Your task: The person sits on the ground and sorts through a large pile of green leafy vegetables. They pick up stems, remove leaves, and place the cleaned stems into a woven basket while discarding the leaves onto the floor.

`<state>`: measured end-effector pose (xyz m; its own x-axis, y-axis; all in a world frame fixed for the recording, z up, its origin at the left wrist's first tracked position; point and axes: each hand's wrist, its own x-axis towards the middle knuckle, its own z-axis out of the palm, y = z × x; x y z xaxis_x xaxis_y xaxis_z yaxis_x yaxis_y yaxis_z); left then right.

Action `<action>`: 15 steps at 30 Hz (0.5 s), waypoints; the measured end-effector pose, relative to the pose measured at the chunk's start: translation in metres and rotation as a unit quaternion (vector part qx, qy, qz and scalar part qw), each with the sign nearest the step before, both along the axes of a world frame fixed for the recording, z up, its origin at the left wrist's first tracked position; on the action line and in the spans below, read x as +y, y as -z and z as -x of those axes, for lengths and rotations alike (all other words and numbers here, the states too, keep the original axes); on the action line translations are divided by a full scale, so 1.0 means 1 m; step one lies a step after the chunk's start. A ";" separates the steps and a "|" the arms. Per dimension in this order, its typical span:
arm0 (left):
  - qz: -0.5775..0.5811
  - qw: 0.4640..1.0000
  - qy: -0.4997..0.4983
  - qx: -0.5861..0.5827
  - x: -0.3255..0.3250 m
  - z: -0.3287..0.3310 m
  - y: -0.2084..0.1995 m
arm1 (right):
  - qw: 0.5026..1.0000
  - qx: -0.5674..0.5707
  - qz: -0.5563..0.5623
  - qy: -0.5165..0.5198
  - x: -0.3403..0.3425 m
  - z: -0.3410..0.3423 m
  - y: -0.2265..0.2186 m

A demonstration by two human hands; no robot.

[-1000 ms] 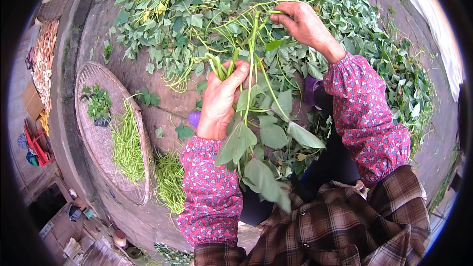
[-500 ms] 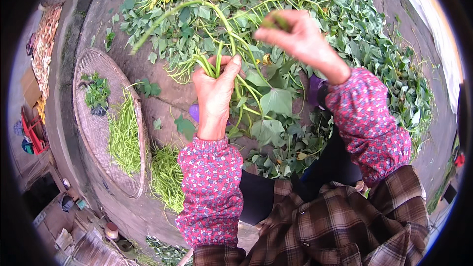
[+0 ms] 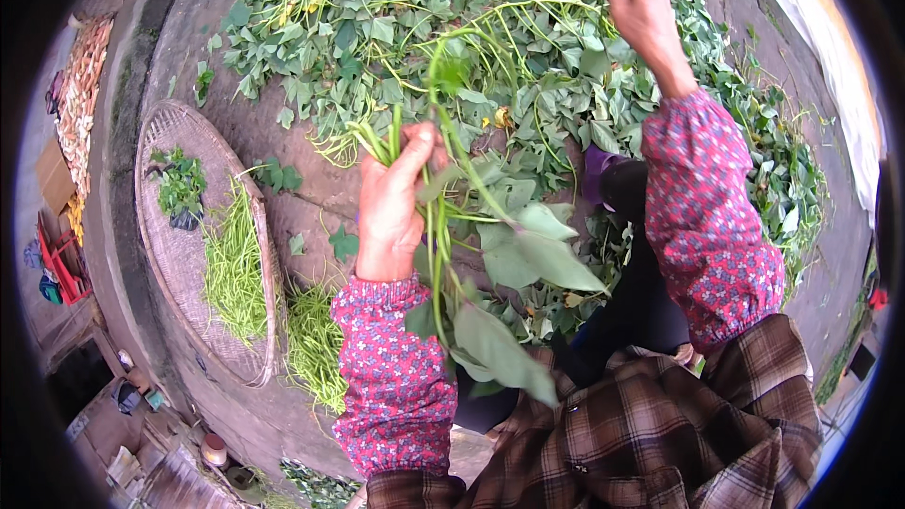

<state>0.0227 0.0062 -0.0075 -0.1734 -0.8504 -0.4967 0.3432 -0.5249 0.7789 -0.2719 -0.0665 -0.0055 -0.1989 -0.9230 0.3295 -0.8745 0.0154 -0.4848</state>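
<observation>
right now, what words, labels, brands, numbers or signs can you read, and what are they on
No text can be read.
Stems in the left hand: none seen.
Sleeves: only a flower print.
Shirt: only checks.
Basket: none seen.
Cardboard and red object: too small to tell.

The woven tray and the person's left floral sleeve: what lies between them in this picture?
In the head view, a heap of thin green stems lies between the woven tray and the left floral sleeve.

Vine pile (image 3: 396, 28) ahead, tray (image 3: 182, 259) at left, stalks (image 3: 236, 273) in it, more stalks (image 3: 316, 344) alongside
</observation>
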 end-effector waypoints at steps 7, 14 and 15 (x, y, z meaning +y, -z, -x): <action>-0.025 0.997 -0.057 0.037 -0.018 0.001 0.016 | 0.879 -0.443 -0.137 -0.112 0.018 -0.038 -0.013; 0.001 0.995 -0.097 -0.011 -0.022 0.005 0.013 | 0.879 -0.407 -0.156 -0.192 0.028 -0.058 -0.026; -0.002 0.995 -0.097 -0.016 -0.023 0.009 0.015 | 0.887 -0.379 -0.170 -0.201 0.033 -0.066 -0.028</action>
<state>0.0139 -0.0165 -0.0222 0.0095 -0.8641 -0.5033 0.4136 -0.4548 0.7887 -0.2063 -0.0331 0.0223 0.1224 -0.9901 -0.0689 -0.2671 0.0340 -0.9631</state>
